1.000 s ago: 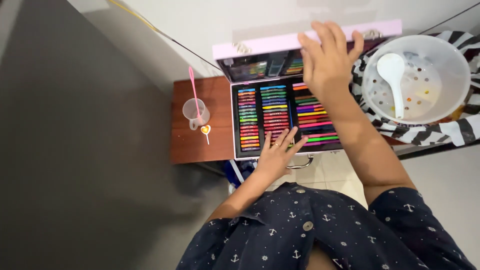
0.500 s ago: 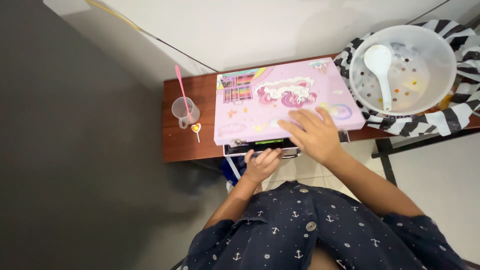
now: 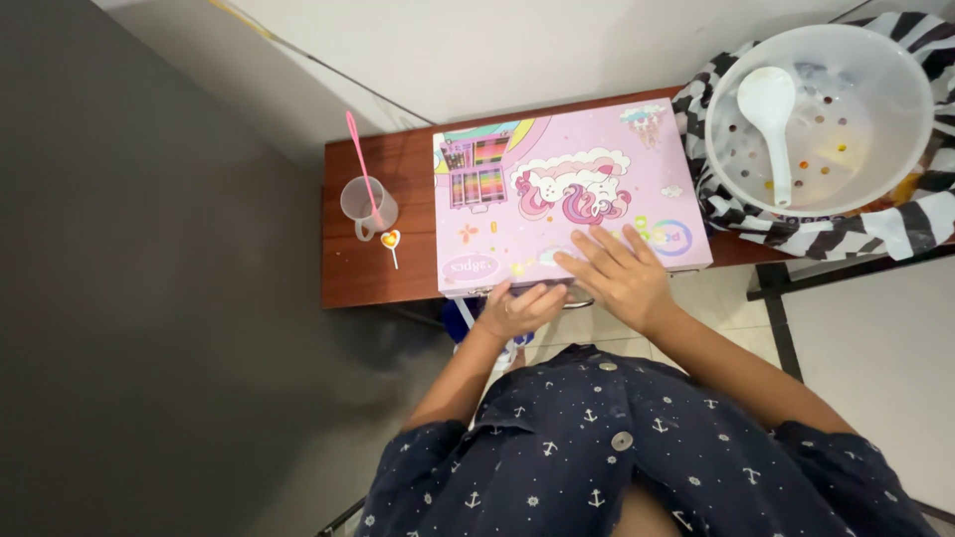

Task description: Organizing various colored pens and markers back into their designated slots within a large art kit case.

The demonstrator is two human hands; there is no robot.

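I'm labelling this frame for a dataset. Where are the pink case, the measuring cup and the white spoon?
pink case (image 3: 567, 189): head view, middle of the closed lid.
measuring cup (image 3: 364, 205): head view, clear side wall.
white spoon (image 3: 766, 99): head view, the scoop, lying in the bowl.

The art case (image 3: 567, 194) is a flat pink box, closed, lying lid-up on the brown surface (image 3: 373, 268). Its lid carries a cartoon unicorn with a pink and purple mane, small clouds, and a little picture of coloured crayons in one corner. Its near edge juts slightly past the front of the surface.
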